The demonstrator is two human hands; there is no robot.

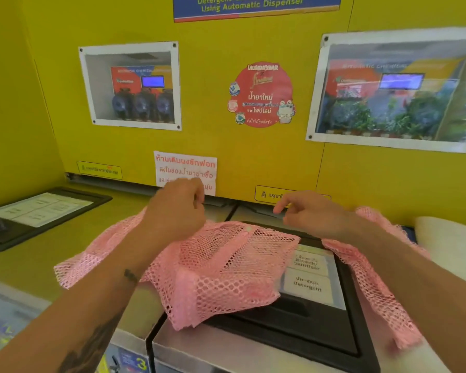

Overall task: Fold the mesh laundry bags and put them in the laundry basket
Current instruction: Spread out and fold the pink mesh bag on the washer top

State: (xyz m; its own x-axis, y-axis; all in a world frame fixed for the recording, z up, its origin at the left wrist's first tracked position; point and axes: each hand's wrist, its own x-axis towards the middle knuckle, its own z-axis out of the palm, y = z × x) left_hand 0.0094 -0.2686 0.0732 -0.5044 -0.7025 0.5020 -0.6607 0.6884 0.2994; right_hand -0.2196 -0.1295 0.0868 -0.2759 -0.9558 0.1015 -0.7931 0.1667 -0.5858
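Pink mesh laundry bag (226, 267) lies spread over the black dispenser lid (320, 327). Left hand (176, 208) is curled, right hand (307, 214) half open above it; whether either pinches mesh is unclear.

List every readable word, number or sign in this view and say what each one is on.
"Detergent+Softener... Using Automatic Dispenser": blue banner, top cut off.
"LAUNDRYBAR": red round sticker; its Thai lines are partly legible.
Red Thai text: white notice, partly behind the left hand.
"Bleach/Sanitizer", "Detergent": dispenser lid labels, blurred.
"3": washer front.
Yellow wall labels, left lid sheet: too small to read.
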